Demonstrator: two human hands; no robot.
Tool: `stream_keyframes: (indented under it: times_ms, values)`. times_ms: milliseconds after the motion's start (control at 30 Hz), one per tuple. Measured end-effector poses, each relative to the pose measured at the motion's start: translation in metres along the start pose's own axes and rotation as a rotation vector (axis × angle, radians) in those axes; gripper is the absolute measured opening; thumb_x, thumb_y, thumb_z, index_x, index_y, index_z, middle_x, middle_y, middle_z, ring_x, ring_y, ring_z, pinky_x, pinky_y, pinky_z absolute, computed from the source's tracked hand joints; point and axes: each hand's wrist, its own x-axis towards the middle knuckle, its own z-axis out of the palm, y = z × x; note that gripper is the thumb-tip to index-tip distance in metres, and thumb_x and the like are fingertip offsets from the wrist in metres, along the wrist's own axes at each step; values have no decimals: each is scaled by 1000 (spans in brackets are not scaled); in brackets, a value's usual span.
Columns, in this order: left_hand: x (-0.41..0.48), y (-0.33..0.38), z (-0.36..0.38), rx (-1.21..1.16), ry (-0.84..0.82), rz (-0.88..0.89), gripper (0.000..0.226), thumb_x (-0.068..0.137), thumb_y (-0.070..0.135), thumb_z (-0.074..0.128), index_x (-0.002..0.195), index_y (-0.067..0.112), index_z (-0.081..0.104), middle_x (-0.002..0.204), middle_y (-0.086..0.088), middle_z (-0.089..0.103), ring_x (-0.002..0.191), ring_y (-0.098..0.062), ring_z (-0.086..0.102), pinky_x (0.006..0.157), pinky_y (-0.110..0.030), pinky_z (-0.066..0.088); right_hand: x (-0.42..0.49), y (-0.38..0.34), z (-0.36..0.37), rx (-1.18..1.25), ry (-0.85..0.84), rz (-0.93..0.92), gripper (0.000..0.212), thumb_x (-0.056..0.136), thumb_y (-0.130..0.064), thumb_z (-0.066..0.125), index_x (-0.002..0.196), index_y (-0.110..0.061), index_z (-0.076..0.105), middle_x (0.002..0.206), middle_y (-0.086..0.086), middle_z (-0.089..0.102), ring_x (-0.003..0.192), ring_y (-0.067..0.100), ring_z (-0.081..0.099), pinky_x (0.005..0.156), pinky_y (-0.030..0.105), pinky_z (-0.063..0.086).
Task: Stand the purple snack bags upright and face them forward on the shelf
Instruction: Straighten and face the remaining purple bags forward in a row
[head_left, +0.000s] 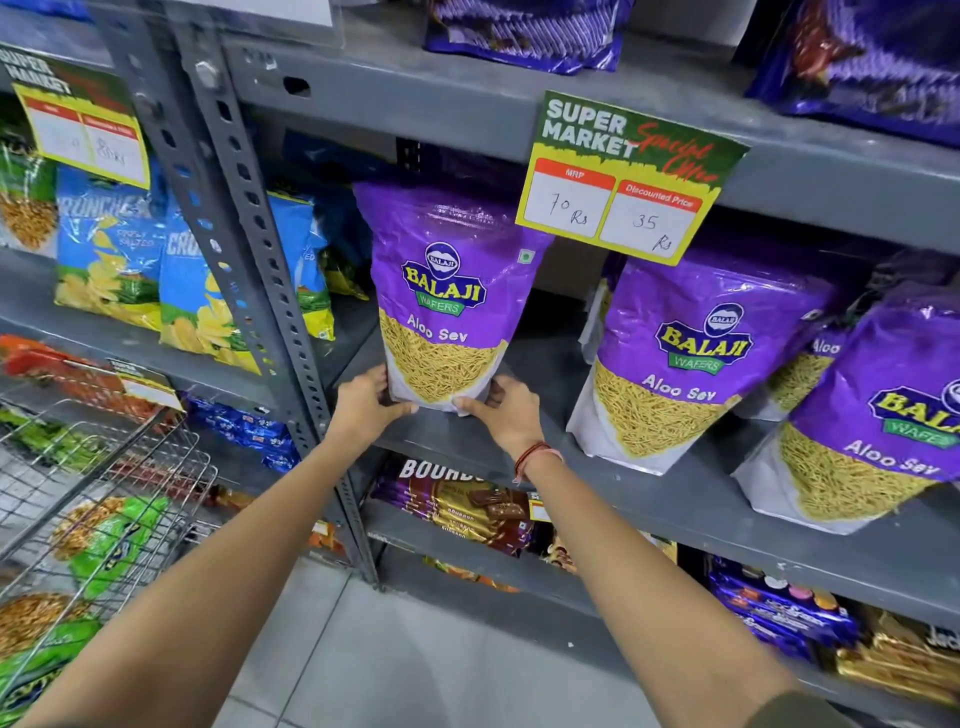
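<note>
Purple and printed "Aloo Sev", the leftmost snack bag (441, 291) stands upright on the grey metal shelf (649, 499) with its front facing out, close to the slotted upright post (249, 218). The left hand (363, 402) and the right hand (506, 410) pinch its bottom corners, thumbs across the front and fingers curled behind. Two more purple bags (691, 358) (872, 415) stand further right on the same shelf, leaning slightly, under a hanging price card (623, 176).
</note>
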Motion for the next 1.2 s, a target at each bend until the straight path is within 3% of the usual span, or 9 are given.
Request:
stream_keyframes:
  times_ms: [100,400,567,700,800,867,967,1067,1200]
  values:
    - [-2,-8,-3,11,-15,-1,55,68,11,80,117,3,58,117,-14,68,109,-23,63,92,-23,43,-7,1,10,-19,23,-20,48,68,-36,81,88,4,64,90,21,72,85,33,68,80,51,54]
    - [-13,-11,1,-43,48,22,59,67,25,82,119,8,60,115,-9,70,106,-18,64,92,-25,46,-24,1,13,59,53,-20,32,75,-23,77,97,-2,66,95,18,74,90,30,70,86,46,55]
    - [-9,-9,9,-38,90,-6,57,67,29,81,116,7,61,112,-10,70,104,-21,64,84,-24,46,-17,2,18,7,61,6,30,76,-26,74,90,0,66,89,21,73,86,35,68,84,50,53]
    - [-7,-10,10,-37,86,-32,58,67,30,81,115,6,60,112,-12,70,105,-24,64,86,-27,47,-17,-5,9,-48,-7,-9,28,77,-26,75,82,-3,60,82,15,69,80,29,64,81,41,53]
    - [-20,-4,16,-48,207,-47,66,66,41,78,118,7,56,114,-13,68,107,-26,62,89,-34,50,-27,-2,-5,40,-41,-13,43,73,-27,79,106,-3,65,104,15,71,96,24,66,92,41,53]
    - [-41,11,30,-86,351,-22,72,71,42,74,128,8,47,124,-13,59,115,-24,54,96,-38,46,-40,7,-20,112,32,12,55,73,-25,80,119,-2,61,114,12,68,103,20,63,95,32,51]
    - [-72,39,68,-77,420,147,58,76,36,72,120,8,48,107,-8,49,98,-14,46,89,-34,41,-64,27,-49,121,205,38,37,73,-30,79,99,-7,68,96,10,71,87,20,66,82,28,54]
    - [-81,58,103,-45,144,278,51,76,41,69,117,18,49,98,2,47,88,-10,48,78,-32,48,-84,53,-82,6,432,38,30,71,-42,78,74,-17,62,76,4,68,74,21,64,73,40,55]
    - [-65,81,135,-96,-116,267,65,74,33,76,130,16,47,113,-5,54,99,-13,53,85,-28,49,-98,76,-130,84,789,34,47,66,-38,82,90,-13,50,91,5,53,84,24,53,79,41,48]
